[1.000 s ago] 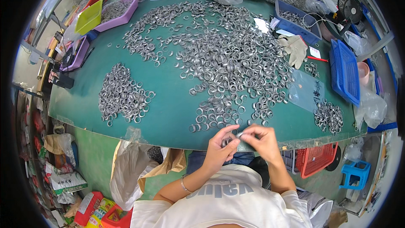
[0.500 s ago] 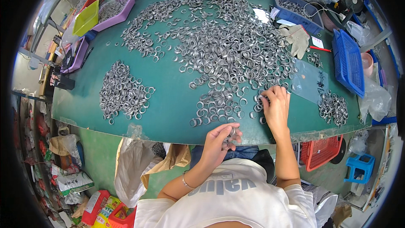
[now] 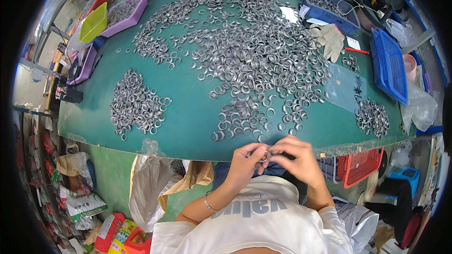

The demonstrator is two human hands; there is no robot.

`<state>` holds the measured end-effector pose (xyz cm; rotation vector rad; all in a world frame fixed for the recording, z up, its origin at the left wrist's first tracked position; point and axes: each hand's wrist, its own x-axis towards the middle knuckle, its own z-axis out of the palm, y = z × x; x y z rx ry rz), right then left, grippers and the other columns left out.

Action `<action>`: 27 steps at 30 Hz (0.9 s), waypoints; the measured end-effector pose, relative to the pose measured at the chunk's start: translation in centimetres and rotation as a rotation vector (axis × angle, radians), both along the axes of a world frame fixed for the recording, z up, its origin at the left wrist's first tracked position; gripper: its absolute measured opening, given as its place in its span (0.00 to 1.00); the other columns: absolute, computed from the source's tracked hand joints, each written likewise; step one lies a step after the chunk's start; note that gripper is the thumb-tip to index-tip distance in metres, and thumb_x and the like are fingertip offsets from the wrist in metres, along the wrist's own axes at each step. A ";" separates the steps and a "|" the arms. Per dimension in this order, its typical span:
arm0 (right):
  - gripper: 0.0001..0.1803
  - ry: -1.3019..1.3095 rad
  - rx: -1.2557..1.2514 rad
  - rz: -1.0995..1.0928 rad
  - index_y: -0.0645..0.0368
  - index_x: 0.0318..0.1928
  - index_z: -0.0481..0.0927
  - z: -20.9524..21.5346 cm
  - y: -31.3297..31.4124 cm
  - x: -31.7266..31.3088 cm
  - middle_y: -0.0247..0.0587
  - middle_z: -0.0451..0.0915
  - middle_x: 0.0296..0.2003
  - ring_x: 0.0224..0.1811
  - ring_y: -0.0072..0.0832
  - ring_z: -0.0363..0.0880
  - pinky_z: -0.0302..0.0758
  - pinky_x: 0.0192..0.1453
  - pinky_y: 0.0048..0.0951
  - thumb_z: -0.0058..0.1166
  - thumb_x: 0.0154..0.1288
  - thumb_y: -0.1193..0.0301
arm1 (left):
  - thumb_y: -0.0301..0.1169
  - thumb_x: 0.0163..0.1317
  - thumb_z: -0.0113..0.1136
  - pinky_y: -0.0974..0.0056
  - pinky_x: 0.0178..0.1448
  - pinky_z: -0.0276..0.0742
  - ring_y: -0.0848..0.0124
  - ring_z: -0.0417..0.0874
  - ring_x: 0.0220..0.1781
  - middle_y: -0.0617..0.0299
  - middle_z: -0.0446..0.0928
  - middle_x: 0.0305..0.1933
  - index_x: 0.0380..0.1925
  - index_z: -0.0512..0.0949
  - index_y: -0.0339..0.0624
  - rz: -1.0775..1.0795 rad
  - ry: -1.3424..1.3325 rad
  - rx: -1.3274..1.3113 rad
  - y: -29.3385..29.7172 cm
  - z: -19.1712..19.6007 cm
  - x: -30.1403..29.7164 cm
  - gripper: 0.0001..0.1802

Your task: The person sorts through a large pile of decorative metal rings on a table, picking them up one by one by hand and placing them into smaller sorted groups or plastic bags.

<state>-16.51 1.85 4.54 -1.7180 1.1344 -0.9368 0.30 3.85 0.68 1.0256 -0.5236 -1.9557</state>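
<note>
Both hands meet at the lower middle of the frame, just below the near edge of the green surface (image 3: 188, 89). The left hand (image 3: 248, 159) and the right hand (image 3: 295, 157) pinch a small metal ring (image 3: 264, 156) between their fingertips, each grip closed around it. The ring is too small and too covered by fingers to tell which way it faces or how its axis lies.

Just above the hands, on the surface, lies a loose cluster of rings (image 3: 242, 122), and beyond it a big spread of rings (image 3: 254, 51) fills the middle and upper part of the frame. A separate pile of rings (image 3: 136, 106) sits at the left, and a smaller pile (image 3: 373, 117) at the right. A clear plastic sheet (image 3: 346, 87) lies beside that right pile. Farther right stands a blue tray (image 3: 388, 63); a work glove (image 3: 330, 40) rests near it, upper right. At the upper left are a purple tray (image 3: 125, 16) and a yellow-green bin (image 3: 93, 22). A red basket (image 3: 360, 167) hangs under the surface at the lower right. Nothing lies between the hands and the nearest rings.
</note>
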 end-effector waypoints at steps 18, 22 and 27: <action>0.09 0.594 -0.463 -0.346 0.59 0.34 0.78 -3.0 -3.6 -1.8 0.38 0.76 0.39 0.44 0.37 0.71 0.64 0.48 0.35 0.59 0.49 0.79 | 0.34 0.66 0.53 0.73 0.26 0.72 0.71 0.78 0.34 0.58 0.78 0.35 0.40 0.77 0.37 0.021 0.291 0.179 0.1 -0.9 0.6 0.11; 0.08 0.620 -0.513 -0.348 0.59 0.34 0.78 -4.1 -4.2 -2.4 0.37 0.76 0.38 0.43 0.36 0.72 0.63 0.49 0.37 0.59 0.50 0.78 | 0.32 0.66 0.53 0.75 0.24 0.68 0.74 0.75 0.32 0.61 0.76 0.33 0.45 0.75 0.36 0.031 0.230 0.196 -0.3 0.7 0.1 0.12; 0.06 0.513 -0.458 -0.456 0.60 0.32 0.78 -3.9 -3.5 -2.4 0.37 0.78 0.36 0.42 0.36 0.73 0.63 0.50 0.36 0.59 0.51 0.79 | 0.31 0.66 0.52 0.77 0.20 0.58 0.76 0.70 0.27 0.64 0.70 0.28 0.50 0.73 0.37 -0.030 0.319 0.162 -0.2 -0.2 0.6 0.15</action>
